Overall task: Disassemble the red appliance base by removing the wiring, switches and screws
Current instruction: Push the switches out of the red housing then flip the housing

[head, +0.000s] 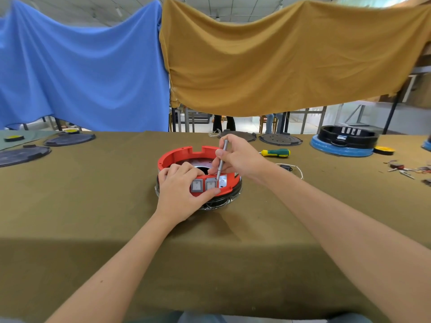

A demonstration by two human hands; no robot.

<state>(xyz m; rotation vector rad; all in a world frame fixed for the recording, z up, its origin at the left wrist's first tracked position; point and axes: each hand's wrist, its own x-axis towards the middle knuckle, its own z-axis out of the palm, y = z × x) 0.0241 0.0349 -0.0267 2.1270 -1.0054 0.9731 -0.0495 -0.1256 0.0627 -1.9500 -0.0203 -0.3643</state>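
Note:
The round red appliance base (177, 155) sits upside down on the olive tablecloth at mid-table, over a black and chrome lower ring. Two grey rocker switches (203, 185) sit side by side in its near wall. My left hand (179, 194) grips that near wall, fingers curled over the rim and thumb pressed under the switches. My right hand (238, 157) holds a thin grey metal tool (221, 162) upright, its tip at the right edge of the right switch.
A green-and-yellow screwdriver (276, 153) lies right of the base, with a loose white wire (296, 169) beside it. Small removed parts (403, 170) lie far right. A black base on a blue ring (345, 142) and dark round plates (70, 139) line the table's far side.

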